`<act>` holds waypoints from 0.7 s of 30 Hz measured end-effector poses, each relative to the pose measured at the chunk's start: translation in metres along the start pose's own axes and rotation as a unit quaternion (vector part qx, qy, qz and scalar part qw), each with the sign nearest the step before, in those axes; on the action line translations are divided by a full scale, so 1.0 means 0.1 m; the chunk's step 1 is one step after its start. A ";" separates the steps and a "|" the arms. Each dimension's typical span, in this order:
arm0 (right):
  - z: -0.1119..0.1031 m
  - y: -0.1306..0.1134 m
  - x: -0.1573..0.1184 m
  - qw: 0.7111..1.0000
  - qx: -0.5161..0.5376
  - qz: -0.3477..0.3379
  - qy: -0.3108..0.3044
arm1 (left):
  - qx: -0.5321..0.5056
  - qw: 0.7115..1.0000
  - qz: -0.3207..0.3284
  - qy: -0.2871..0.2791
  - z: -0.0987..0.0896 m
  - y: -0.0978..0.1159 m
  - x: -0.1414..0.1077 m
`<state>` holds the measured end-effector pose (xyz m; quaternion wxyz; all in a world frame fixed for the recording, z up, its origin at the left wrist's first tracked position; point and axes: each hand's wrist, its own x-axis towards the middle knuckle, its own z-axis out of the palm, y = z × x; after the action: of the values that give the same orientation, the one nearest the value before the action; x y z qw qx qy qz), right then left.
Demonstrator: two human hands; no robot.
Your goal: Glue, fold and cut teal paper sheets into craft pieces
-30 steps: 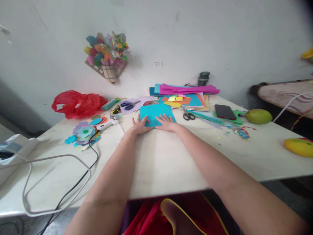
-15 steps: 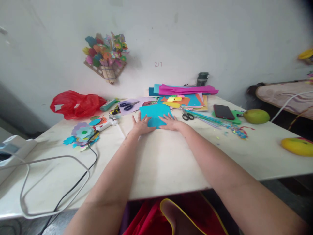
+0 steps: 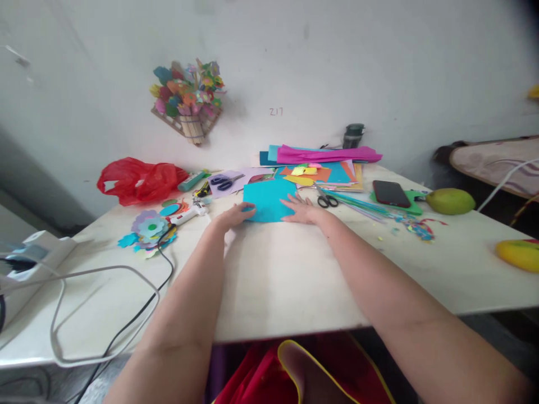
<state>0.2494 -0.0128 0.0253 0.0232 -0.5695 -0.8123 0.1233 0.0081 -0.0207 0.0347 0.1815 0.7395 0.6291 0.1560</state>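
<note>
A bright blue sheet of paper (image 3: 268, 201) lies on the table in front of me. At its lower left corner, my left hand (image 3: 234, 216) has its fingers drawn together, gripping the paper's edge. My right hand (image 3: 304, 211) is open, fingers spread, pressing flat on the sheet's right side. Just beyond it are black-handled scissors (image 3: 327, 200) beside a yellow paper piece (image 3: 300, 180). A white glue gun (image 3: 190, 213) lies left of my left hand.
Paper flowers (image 3: 149, 227) and a red plastic bag (image 3: 138, 180) are on the left, with cables (image 3: 126, 268) along the table. Coloured sheets (image 3: 332, 173) are stacked behind. A phone (image 3: 391, 193), a green mango (image 3: 450, 201) and a yellow mango (image 3: 520, 255) lie right.
My left hand has gone from lying spread on the blue paper to closing its fingers at the left edge. My right hand stays flat on the sheet. The view has shifted slightly.
</note>
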 end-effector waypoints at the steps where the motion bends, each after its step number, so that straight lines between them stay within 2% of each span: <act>1: 0.01 -0.01 0.01 1.000 0.001 -0.016 0.019 | -0.027 1.000 0.005 -0.003 -0.02 -0.03 0.00; 4: 0.06 -0.09 0.06 0.993 0.017 -0.085 0.085 | -0.086 0.996 0.027 0.005 -0.05 -0.11 -0.03; 7: 0.14 -0.28 0.12 0.974 0.062 -0.165 0.144 | -0.128 0.990 0.049 0.030 -0.08 -0.17 -0.11; 9: 0.21 -0.43 0.16 0.963 0.074 -0.195 0.173 | -0.151 0.986 0.063 0.037 -0.08 -0.20 -0.17; 14: 0.33 -0.65 0.21 0.964 0.039 -0.172 0.200 | -0.135 0.984 0.115 0.031 -0.05 -0.24 -0.23; 17: 0.31 -0.66 0.20 0.964 0.023 -0.166 0.207 | -0.096 0.985 0.138 0.028 -0.02 -0.28 -0.18; 21: 0.26 -0.59 0.17 0.966 0.015 -0.173 0.191 | -0.132 0.976 0.167 0.042 0.04 -0.36 -0.12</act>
<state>0.1847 -0.0204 0.0121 0.2071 -0.4326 -0.8773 0.0187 -0.0229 -0.0279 0.0143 0.2222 0.7965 0.4776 0.2968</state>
